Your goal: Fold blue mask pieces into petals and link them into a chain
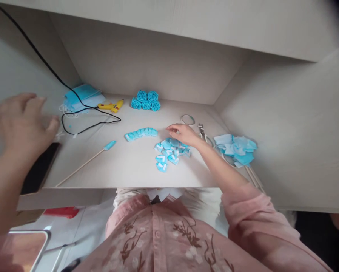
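My left hand [25, 124] is raised at the left, slightly blurred, its fingers apart and nothing in it. Below it lies a black phone [42, 170]. My right hand [184, 134] hovers over a pile of small folded blue pieces [169, 151], fingers loosely extended, with nothing visible in them. To its left, more folded blue pieces [141, 133] lie overlapped in a curved row. A thin wooden stick [83, 166] with a blue wrapped tip [110, 145] rests on the table between my hands.
Stacked blue rosettes [145, 100] and a yellow glue gun [112, 106] sit at the back, beside blue face masks [83, 96]. A black cable [98, 122] loops at left. Right are a wire ring [188, 119], scissors [202, 132], blue scraps [236, 147] and sticks [253, 177]. Panels enclose the table.
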A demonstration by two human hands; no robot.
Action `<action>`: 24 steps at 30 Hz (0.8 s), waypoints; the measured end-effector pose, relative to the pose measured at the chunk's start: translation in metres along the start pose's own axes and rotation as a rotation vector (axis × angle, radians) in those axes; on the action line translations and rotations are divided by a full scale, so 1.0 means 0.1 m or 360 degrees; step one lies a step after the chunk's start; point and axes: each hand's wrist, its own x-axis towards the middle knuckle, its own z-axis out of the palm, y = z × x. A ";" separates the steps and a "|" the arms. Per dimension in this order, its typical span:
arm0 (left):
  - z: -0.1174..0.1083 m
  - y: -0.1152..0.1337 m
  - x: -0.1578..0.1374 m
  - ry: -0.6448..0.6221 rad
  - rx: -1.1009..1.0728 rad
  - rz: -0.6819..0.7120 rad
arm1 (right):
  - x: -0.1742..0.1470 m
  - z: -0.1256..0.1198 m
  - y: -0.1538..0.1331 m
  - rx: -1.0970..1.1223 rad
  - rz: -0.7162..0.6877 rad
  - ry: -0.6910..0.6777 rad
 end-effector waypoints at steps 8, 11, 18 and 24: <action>0.57 0.59 0.05 -0.1048 -0.0604 0.0073 | 0.34 0.21 0.09 -0.0011 -0.0018 -0.0072; 0.73 0.74 0.08 -0.1100 -0.0458 0.0268 | 0.63 0.29 0.08 -0.0028 -0.0049 -0.0145; 0.63 0.75 -0.01 -0.1013 -0.0440 0.0264 | 1.11 0.44 -0.03 -0.0060 -0.0158 -0.0483; 0.55 0.59 -0.28 -0.1024 -0.0616 0.0054 | 1.14 0.50 -0.13 -0.0089 -0.0208 -0.0518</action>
